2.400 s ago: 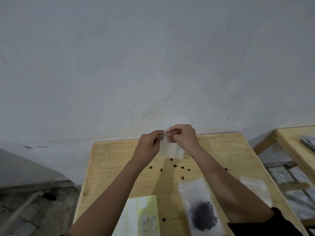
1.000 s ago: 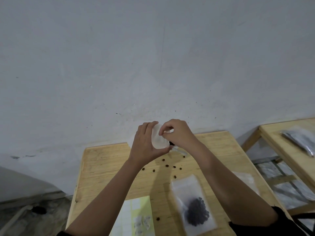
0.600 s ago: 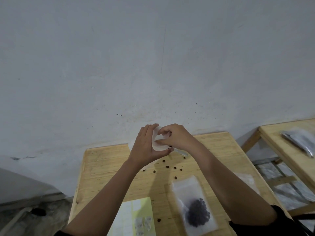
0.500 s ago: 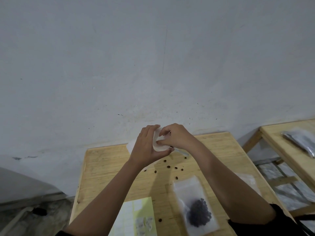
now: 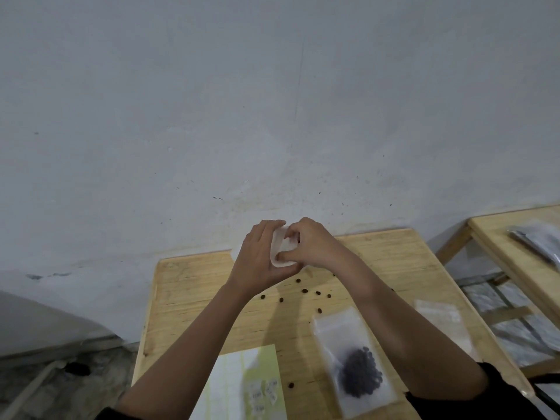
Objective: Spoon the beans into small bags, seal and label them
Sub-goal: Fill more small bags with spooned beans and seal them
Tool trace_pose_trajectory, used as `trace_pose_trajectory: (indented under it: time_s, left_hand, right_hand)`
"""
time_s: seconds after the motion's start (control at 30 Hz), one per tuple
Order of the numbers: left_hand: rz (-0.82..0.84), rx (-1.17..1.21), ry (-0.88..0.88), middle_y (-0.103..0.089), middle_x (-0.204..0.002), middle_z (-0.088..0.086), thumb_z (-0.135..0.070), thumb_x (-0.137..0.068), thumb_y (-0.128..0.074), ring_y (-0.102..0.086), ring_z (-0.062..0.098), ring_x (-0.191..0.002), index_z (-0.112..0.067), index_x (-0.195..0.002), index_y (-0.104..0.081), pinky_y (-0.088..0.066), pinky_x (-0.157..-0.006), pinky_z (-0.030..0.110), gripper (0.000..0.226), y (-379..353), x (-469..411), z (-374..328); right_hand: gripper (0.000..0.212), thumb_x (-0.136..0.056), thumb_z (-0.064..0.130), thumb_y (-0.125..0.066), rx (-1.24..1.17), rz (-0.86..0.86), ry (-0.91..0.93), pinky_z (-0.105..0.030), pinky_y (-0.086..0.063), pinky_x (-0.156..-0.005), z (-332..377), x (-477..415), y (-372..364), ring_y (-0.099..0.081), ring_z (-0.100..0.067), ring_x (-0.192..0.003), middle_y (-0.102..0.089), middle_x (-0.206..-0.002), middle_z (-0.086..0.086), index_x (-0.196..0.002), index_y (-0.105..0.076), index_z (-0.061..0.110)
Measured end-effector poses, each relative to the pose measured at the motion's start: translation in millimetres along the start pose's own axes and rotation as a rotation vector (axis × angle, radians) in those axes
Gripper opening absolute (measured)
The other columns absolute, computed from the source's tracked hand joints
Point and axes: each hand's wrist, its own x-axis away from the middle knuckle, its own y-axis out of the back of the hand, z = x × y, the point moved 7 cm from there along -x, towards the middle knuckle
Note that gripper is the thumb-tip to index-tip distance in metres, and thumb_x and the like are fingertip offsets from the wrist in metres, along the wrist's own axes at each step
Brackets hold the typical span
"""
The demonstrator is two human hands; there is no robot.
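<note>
Translucent plastic is at the centre of the grip. A small bag is held in the air above the far edge of the table, between both hands. The left hand backs it with fingers upright and close together, the thumb hooked under the bag's lower edge. The right hand meets it from the other side, fingers curled, thumb and fingertips pinching the bag's front. The knuckles hide its mouth, so I cannot tell whether it is sealed or what is inside.

Loose beans lie scattered on the table's far half, just below the hands. On the near half a filled bag lies flat with a dark heap of beans in it, just beside the right forearm. A pale green label sheet lies at the table's near edge, and empty bags lie along its right edge.

A band of bare wood runs down the table's left edge. The far edge meets the grey wall. Past the right edge a gap opens before a second table carrying dark packets.

Both bare forearms reach forward over the near edge and converge at the bag, wrists raised off the wood. A dark sleeve shows at the right elbow.
</note>
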Motion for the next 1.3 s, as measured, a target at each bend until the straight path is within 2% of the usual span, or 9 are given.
trace_pose_trajectory:
  time_s: [0.17,0.27,0.33,0.57,0.73,0.87,1.0,1.07,1.3]
  left_hand:
    - [0.121,-0.037,0.054,-0.051,-0.121,-0.010,-0.066,-0.063,-0.060,-0.047,0.008,-0.108,-0.016,-0.125,-0.047,-0.030,-0.097,0.027,0.081,-14,-1,11]
    - [0.224,0.008,0.136,-0.049,-0.124,-0.013,-0.070,-0.059,-0.061,-0.046,0.005,-0.110,-0.021,-0.128,-0.041,-0.027,-0.096,0.023,0.087,-25,-3,18]
    - [0.301,0.049,0.231,-0.051,-0.117,-0.015,-0.071,-0.056,-0.062,-0.048,0.005,-0.105,-0.024,-0.126,-0.041,-0.033,-0.092,0.026,0.086,-32,-4,27]
    - [0.546,0.014,0.482,-0.047,-0.121,-0.011,-0.076,-0.050,-0.063,-0.048,0.015,-0.109,-0.028,-0.130,-0.037,-0.043,-0.090,0.035,0.097,-73,16,71]
    - [0.613,-0.028,0.603,-0.029,-0.136,-0.007,-0.075,-0.050,-0.069,-0.046,0.024,-0.117,-0.024,-0.138,-0.031,-0.045,-0.095,0.046,0.108,-101,19,87]
    - [0.644,-0.014,0.661,-0.012,-0.151,-0.007,-0.073,-0.050,-0.072,-0.036,0.029,-0.129,-0.026,-0.140,-0.026,-0.040,-0.101,0.049,0.111,-118,13,95]
    - [0.646,0.018,0.713,-0.004,-0.155,-0.007,-0.065,-0.058,-0.075,-0.026,0.026,-0.137,-0.023,-0.145,-0.021,-0.036,-0.105,0.047,0.110,-131,7,103]
    - [0.667,0.012,0.717,-0.005,-0.154,-0.006,-0.064,-0.058,-0.075,-0.026,0.026,-0.137,-0.020,-0.146,-0.019,-0.036,-0.105,0.046,0.114,-137,5,105]
    - [0.578,0.062,0.792,-0.014,-0.150,-0.005,-0.059,-0.060,-0.078,-0.028,0.023,-0.135,-0.018,-0.145,-0.025,-0.032,-0.107,0.040,0.108,-148,1,110]
  right_hand:
    - [0.049,-0.067,0.035,-0.080,0.013,0.020,0.027,-0.021,-0.040,-0.075,-9,-5,-3,-0.050,-0.008,-0.085,-0.047,-0.093,0.009,-0.109,-0.065,0.015]
    - [0.040,-0.071,0.039,-0.077,-0.147,0.063,-0.008,-0.023,-0.043,-0.086,-28,-9,-6,-0.057,-0.007,-0.091,-0.059,-0.094,0.010,-0.106,-0.068,0.020]
    - [0.023,-0.078,0.028,-0.074,-0.325,0.058,-0.023,-0.014,-0.046,-0.079,-43,-11,-3,-0.062,-0.006,-0.090,-0.066,-0.092,0.009,-0.099,-0.071,0.018]
    - [0.015,-0.087,0.009,-0.060,-0.280,-0.200,-0.179,-0.013,-0.043,-0.076,-136,-31,5,-0.060,-0.015,-0.093,-0.065,-0.102,-0.007,-0.100,-0.065,0.006]
    - [0.053,-0.086,0.030,-0.064,-0.123,0.054,-0.354,-0.029,-0.042,-0.077,-190,-41,-32,-0.054,-0.028,-0.106,-0.046,-0.124,-0.012,-0.129,-0.042,0.010]
    - [0.057,-0.088,0.025,-0.061,-0.137,0.243,-0.413,-0.025,-0.039,-0.053,-206,-47,-57,-0.055,-0.026,-0.089,-0.051,-0.122,-0.018,-0.133,-0.033,0.006]
    - [0.015,-0.082,0.006,-0.063,-0.347,0.054,-0.382,-0.044,-0.054,-0.075,-215,-61,-60,-0.061,-0.030,-0.080,-0.063,-0.095,-0.017,-0.096,-0.057,0.006]
    - [0.004,-0.082,0.004,-0.063,-0.403,-0.082,-0.335,-0.040,-0.053,-0.079,-215,-67,-52,-0.059,-0.023,-0.079,-0.062,-0.084,-0.009,-0.086,-0.063,0.006]
    - [0.020,-0.094,0.016,-0.055,-0.740,-0.227,-0.317,-0.019,-0.048,-0.070,-207,-84,-50,-0.060,-0.010,-0.071,-0.063,-0.074,0.001,-0.105,-0.069,0.008]
